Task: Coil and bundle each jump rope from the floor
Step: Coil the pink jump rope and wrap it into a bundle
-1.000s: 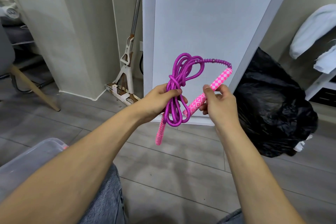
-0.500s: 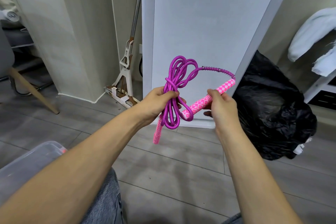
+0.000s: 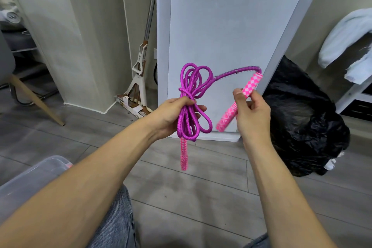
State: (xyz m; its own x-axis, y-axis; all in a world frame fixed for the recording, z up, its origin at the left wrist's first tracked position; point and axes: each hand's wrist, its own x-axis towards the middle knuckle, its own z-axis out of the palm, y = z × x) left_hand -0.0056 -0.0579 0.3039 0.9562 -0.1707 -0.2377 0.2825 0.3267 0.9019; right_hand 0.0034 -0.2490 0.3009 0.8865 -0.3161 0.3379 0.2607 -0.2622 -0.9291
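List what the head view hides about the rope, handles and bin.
Head view: the thumb of the left hand covers the purple rope below its wrap.
Head view: the right hand covers the raised pink handle midway.
Head view: the hanging pink handle starts behind the coil.
Head view: the clear bin is cut by the left edge.

One jump rope (image 3: 186, 119), two pink ends.
Lower handle (image 3: 183, 153) at 6 o'clock, upper handle (image 3: 228, 116) at 3; one mop (image 3: 141, 70) at 10, one black bag (image 3: 302, 127) at 3, one clear bin (image 3: 34, 177) at 8.
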